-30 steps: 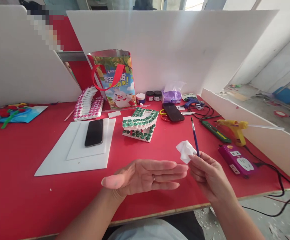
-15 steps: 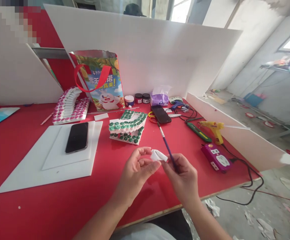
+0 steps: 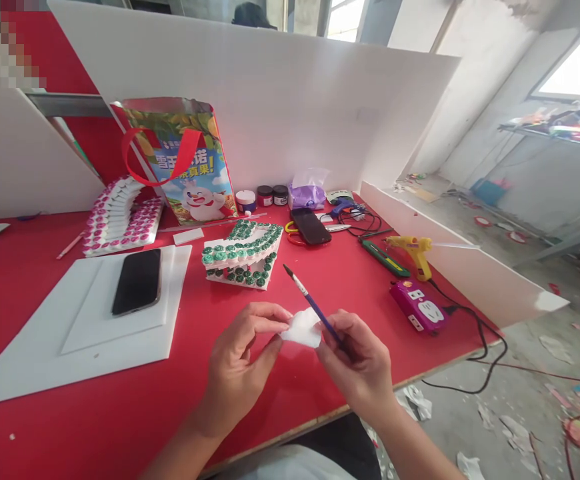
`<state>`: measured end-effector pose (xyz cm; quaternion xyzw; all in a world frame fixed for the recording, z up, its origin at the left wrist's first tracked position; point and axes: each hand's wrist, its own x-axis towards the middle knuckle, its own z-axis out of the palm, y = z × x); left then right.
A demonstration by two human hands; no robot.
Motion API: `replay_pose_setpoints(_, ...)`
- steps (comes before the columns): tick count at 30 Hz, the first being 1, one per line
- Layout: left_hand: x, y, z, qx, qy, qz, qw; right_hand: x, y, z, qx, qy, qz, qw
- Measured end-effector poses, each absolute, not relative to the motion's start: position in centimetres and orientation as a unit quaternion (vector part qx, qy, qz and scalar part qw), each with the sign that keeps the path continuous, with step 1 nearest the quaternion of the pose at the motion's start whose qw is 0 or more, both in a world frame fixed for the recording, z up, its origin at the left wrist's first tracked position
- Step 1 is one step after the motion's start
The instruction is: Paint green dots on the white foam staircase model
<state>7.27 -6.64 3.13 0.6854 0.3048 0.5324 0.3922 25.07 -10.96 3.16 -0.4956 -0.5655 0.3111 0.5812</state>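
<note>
Between my hands, over the table's front part, a small soft white piece that looks like tissue is spread out. My left hand pinches its left edge between thumb and fingers. A paintbrush with a dark blue handle lies in my right hand, its dark bristles pointing up and left. The thumb and fingertips of that hand are also at the tissue's right edge. Beyond the hands stands a white foam-like model with rows of green rosettes, apart from both hands.
A phone lies on white boards at left. Behind are a pink-dotted model, a printed bag, paint jars, a tissue pack and another phone. A utility knife, glue gun and purple power strip are right.
The white tissue has gone from folded to spread wider between my hands. My left hand has shifted left, and the brush now tilts more to the left. The whole view has shifted slightly.
</note>
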Motion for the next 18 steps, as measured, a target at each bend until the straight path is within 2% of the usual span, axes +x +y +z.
replay_pose_setpoints(4, 6.7, -6.6, 3.3, 0.737, 0.281, 0.539, 0.295, 25.2, -10.9, 4.0, -0.470, -0.594, 0.285, 0.588)
replay_pose_setpoints(6, 6.7, -6.4, 3.6, 0.733, 0.296, 0.530, 0.306, 25.1, -10.8, 4.3, -0.483, -0.575, 0.302, 0.588)
replay_pose_setpoints(8, 6.8, -6.1, 3.9, 0.690, 0.337, 0.502, 0.398, 25.1, -10.5, 4.6, -0.513, -0.520, 0.354, 0.584)
replay_pose_setpoints(12, 7.1, -5.1, 3.4, 0.495, 0.374, 0.434, 0.653, 25.3, -9.4, 5.0, -0.538, -0.347, 0.529, 0.557)
replay_pose_setpoints(15, 7.2, -4.5, 3.0, 0.404, 0.362, 0.429, 0.722, 25.5, -8.8, 5.3, -0.527, -0.248, 0.615, 0.532)
replay_pose_setpoints(18, 7.3, -4.4, 3.2, 0.365, 0.352, 0.401, 0.763, 25.4, -8.6, 5.3, -0.531, -0.231, 0.613, 0.538)
